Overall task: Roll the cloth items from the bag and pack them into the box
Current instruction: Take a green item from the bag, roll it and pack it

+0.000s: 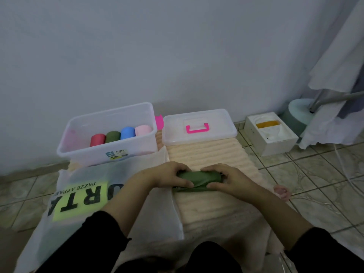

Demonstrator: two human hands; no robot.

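Between both hands, a half-done roll.
Left hand (pixel 171 175) and right hand (pixel 226 179) grip the green cloth (pixel 199 179); loosen up, it probably unrolls.

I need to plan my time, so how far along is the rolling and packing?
Four rolls, red, green, blue and pink, already stand in the box. Both hands, left and right, grip a green cloth mid-roll. It still needs packing; the bag's contents aren't visible.
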